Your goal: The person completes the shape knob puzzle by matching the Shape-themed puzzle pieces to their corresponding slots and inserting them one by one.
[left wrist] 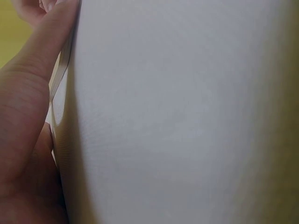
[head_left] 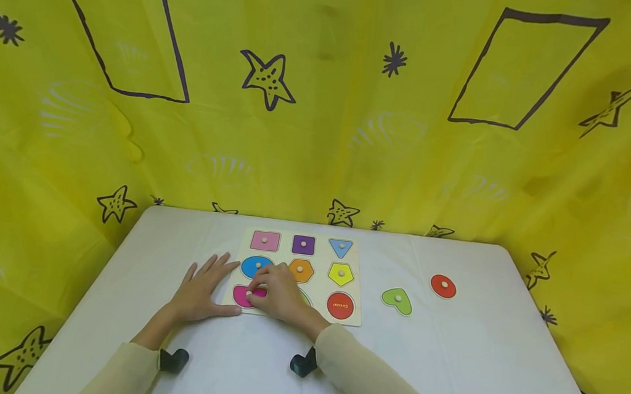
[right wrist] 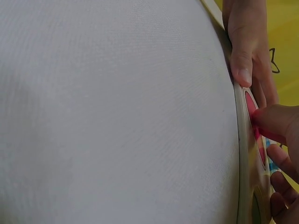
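Contact beneath right hand: magenta piece lying crosswise

Pinching the piece's small knob with the right hand, so being nearer on that side than with the left hand. Lying flat on the board, just below the right hand's grip and close to the left hand's thumb, seemingly running its long axis from right hand toward left. Resting the left hand with fingers spread, grasping nothing, at the board's near edge.

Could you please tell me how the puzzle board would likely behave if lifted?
The puzzle board lies flat with straight edges, so it is probably stiff. Being thin, it may feel light. Tilted, it might shed the knobbed purple square.
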A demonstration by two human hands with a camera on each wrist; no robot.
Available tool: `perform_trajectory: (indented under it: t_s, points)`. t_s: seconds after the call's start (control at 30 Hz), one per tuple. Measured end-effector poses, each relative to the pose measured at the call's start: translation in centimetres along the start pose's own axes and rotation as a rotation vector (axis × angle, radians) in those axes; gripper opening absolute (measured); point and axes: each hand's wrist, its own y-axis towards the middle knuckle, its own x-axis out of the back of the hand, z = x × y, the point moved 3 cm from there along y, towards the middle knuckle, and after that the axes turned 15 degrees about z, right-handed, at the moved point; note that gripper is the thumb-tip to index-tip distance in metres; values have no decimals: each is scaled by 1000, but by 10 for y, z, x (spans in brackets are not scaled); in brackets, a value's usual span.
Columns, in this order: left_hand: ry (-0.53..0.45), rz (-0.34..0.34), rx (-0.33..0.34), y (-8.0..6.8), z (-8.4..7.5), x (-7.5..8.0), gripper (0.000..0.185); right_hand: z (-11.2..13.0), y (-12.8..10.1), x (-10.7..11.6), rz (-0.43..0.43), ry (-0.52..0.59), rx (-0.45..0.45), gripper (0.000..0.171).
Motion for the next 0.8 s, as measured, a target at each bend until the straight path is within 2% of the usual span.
perform_trajectory:
  t_s: [0.27, 0.57, 0.67, 0.8]
  points:
    - [7, -4, -12, -1, -2, 2, 104, 0, 1, 0, -17, -17, 30, 7]
    - [10, -5, -7, 3, 6, -4, 108, -1, 0, 0, -11, -24, 31, 7]
    - [4, -1, -2, 3, 6, -5, 108, -1, 0, 2, 15, -24, 32, 11]
    - [-1, -3, -5, 1, 3, -2, 106, -1, -2, 8, 85, 5, 45, 25]
